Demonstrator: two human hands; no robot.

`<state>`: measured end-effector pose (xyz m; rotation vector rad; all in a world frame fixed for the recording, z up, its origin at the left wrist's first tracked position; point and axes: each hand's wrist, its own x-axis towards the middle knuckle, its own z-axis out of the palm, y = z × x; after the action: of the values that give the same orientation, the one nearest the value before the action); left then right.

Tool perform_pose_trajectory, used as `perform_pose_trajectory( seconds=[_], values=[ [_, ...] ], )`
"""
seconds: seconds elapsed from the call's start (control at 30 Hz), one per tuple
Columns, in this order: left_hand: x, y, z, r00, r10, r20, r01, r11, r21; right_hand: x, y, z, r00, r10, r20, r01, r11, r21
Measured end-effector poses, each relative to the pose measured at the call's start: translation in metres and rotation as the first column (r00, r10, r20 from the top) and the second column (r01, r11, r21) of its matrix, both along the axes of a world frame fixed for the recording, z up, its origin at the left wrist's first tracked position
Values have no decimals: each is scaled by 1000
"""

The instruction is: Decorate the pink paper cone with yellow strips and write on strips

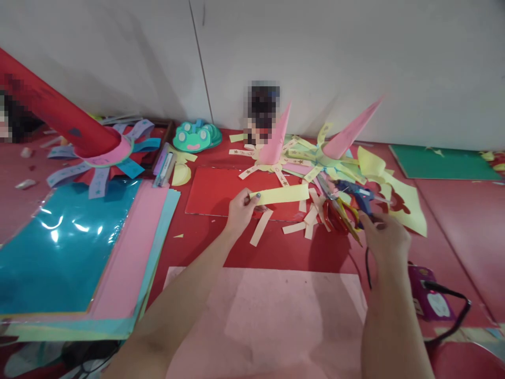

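Pinched between the thumb and fingers of my left hand [240,211] is a pale yellow paper strip [282,195], raised over a red board [213,192]. My right hand [386,237] is closed round the handle of a blue glue gun [358,193], whose nozzle end lies over the yellow paper. Scissors [340,216] with red and yellow handles lie just left of the gun. Short cream paper strips [261,228] are scattered in front of the board. Behind it stand two pink paper cones [276,139] with strips fanning out from their bases.
Stacked coloured sheets [152,221] and a shiny blue film [59,252] cover the left side. A red tube [79,118] with paper loops leans there. Green frog cut-outs [193,138] lie by the wall. At right are a purple box [428,289], a black cord and a green board [445,162].
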<state>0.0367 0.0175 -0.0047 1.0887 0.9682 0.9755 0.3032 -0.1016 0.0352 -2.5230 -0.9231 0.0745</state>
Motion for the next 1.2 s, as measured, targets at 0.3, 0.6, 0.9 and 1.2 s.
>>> perform_pose_trajectory(
  seconds=[0.3, 0.6, 0.9, 1.2],
  values=[
    [-3, -1, 3, 999, -13, -36, 14, 999, 34, 30, 16, -3, 998, -7, 68, 9, 1000, -23],
    [-1, 0, 1, 999, -1, -40, 2, 1000, 24, 33, 27, -14, 999, -6, 39, 11, 992, -127],
    [-1, 3, 1, 999, 31, -22, -31, 999, -15, -87, 50, 1, 631, 390, -671, -273, 921, 278],
    [-1, 1, 1, 990, -114, -78, 114, 993, -4, -143, 72, -40, 442, 530, -724, -45, 819, 572]
  ],
)
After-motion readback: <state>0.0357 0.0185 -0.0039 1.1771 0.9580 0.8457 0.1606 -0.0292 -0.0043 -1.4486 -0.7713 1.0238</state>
